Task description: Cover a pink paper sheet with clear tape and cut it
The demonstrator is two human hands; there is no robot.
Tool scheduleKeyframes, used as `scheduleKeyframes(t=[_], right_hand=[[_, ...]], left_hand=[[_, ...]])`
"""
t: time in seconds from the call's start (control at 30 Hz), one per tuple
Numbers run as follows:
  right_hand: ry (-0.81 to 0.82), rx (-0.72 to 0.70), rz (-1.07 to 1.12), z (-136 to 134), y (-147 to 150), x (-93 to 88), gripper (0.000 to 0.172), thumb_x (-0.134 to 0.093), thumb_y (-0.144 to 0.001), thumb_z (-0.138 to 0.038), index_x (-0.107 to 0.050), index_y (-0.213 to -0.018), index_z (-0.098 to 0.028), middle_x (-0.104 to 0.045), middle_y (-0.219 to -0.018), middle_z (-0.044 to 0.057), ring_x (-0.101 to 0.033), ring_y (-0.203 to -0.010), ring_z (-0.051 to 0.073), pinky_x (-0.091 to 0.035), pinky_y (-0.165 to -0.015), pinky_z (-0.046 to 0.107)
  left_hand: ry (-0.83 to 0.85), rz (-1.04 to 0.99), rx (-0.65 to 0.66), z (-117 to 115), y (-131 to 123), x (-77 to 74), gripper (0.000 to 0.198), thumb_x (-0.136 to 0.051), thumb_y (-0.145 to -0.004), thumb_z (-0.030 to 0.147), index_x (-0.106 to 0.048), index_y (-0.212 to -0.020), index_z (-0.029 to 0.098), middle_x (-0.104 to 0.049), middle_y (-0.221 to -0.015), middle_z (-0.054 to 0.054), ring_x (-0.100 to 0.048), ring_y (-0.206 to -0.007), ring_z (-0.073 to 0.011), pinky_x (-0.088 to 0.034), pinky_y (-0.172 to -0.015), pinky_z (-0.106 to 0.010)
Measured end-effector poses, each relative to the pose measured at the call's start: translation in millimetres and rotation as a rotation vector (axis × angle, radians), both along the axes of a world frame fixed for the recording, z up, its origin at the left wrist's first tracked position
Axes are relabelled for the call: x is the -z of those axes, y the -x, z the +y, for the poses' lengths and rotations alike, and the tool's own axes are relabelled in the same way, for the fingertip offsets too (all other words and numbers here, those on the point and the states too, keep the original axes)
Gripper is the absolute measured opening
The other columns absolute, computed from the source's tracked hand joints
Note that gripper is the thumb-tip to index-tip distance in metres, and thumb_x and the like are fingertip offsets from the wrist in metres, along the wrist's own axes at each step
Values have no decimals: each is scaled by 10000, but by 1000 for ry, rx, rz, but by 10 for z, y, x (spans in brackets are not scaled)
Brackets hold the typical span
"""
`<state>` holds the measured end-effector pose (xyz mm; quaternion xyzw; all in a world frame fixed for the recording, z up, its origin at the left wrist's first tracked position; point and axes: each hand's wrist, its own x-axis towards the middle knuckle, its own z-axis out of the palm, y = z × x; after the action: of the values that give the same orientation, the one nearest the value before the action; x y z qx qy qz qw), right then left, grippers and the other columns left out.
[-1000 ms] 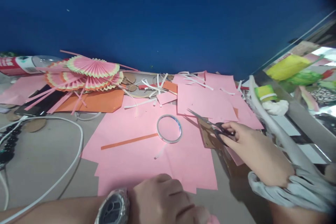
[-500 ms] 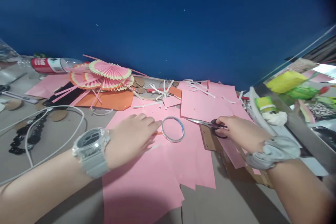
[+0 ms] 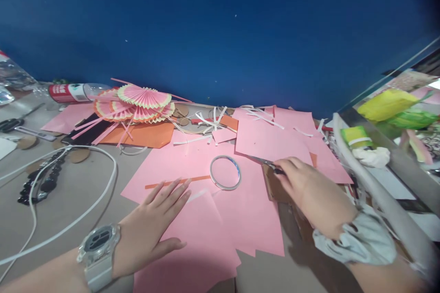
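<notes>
My left hand (image 3: 154,224) lies with its fingers spread on overlapping sheets of pink paper (image 3: 206,247), its fingertips close to a thin orange paper strip (image 3: 153,186). A nearly used-up roll of tape (image 3: 225,187) rests on the paper right of that strip. My right hand (image 3: 305,187) is closed over the dark handles of a pair of scissors (image 3: 263,161). Their blades point left, lying low by the edge of another pink sheet (image 3: 271,139). Most of the handles are hidden under the fingers.
Folded pink paper fans (image 3: 144,98) and an orange sheet (image 3: 147,135) lie at the back left, near a plastic bottle (image 3: 68,93). A white cable (image 3: 113,169) loops around a black beaded string (image 3: 30,183). White paper strips (image 3: 215,121) lie along the blue wall (image 3: 220,32).
My left hand has moved left and nearer, away from the tape, uncovering the orange strip. My right hand has come down further over the scissors' handles and hides more of them.
</notes>
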<state>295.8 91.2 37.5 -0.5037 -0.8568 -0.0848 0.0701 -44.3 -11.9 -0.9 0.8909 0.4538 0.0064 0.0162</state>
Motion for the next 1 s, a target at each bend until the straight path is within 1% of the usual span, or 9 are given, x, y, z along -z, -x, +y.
scheduleKeyframes(t=[0.07,0.13,0.17,0.27,0.37,0.5,0.67,0.83,1.0], right_hand=[[22,-169,46,-103,249,34,193,-396,-889,-191,-564,-984,-192,-624,-971,80,-592,-889,203,-446,-807,349],[44,-262,55,-189,504,99,213,-433,-892,-243,-532,-1075,-196,-601,-1069,79,-554,-981,208,-423,-861,365],[63,-289,37,-221,611,140,203,-467,-884,-270,-531,-1061,-195,-602,-1057,74,-547,-984,208,-426,-839,359],[80,-277,-12,-262,778,251,70,-514,-865,-256,-545,-856,-194,-610,-842,36,-552,-804,208,-417,-696,351],[64,-252,-23,-269,703,268,89,-500,-872,-240,-519,-800,-192,-589,-775,27,-533,-744,216,-386,-676,364],[89,-151,144,-348,422,121,126,-421,-906,-235,-463,-794,-195,-546,-747,19,-503,-712,189,-369,-674,337],[52,12,411,-504,208,-12,118,-403,-915,-285,-453,-850,-201,-501,-717,6,-474,-661,160,-363,-606,277],[-28,31,451,-500,200,99,96,-415,-913,-270,-453,-864,-196,-533,-779,30,-503,-740,173,-382,-667,286],[-66,-56,359,-458,256,186,118,-412,-915,-251,-455,-821,-192,-542,-742,24,-501,-704,175,-383,-668,301]], left_hand=[[-13,-18,-14,0,-34,-11,723,-394,-870,565,-152,-1447,205,-145,-1521,-72,-138,-1385,-256,-101,-1097,-414],[-24,-27,-21,-4,-56,-22,669,-404,-870,556,-207,-1434,254,-128,-1526,-58,-148,-1382,-260,-108,-1093,-428],[-26,-29,-19,-6,-61,-25,654,-401,-870,560,-226,-1428,266,-128,-1526,-55,-154,-1381,-261,-119,-1090,-432],[-22,-37,-26,-19,-55,-18,646,-381,-872,573,-246,-1422,262,-145,-1523,-60,-174,-1375,-262,-153,-1080,-440],[-12,-37,-37,-31,-43,-4,649,-386,-872,570,-253,-1420,249,-149,-1521,-62,-184,-1373,-264,-153,-1085,-446],[-1,-37,-13,14,-85,1,646,-381,-887,540,-229,-1429,224,-163,-1517,-76,-179,-1374,-267,-149,-1090,-467],[55,-82,20,317,-324,5,653,-329,-892,568,-245,-1426,203,-152,-1516,-102,-181,-1373,-287,-186,-1082,-485],[67,-106,76,720,-588,19,665,-298,-886,597,-223,-1431,224,-167,-1515,-103,-151,-1379,-287,-122,-1098,-514],[86,-113,149,822,-704,-23,440,-296,-954,414,-304,-1388,339,-180,-1520,-41,-152,-1377,-296,-146,-1076,-554]])
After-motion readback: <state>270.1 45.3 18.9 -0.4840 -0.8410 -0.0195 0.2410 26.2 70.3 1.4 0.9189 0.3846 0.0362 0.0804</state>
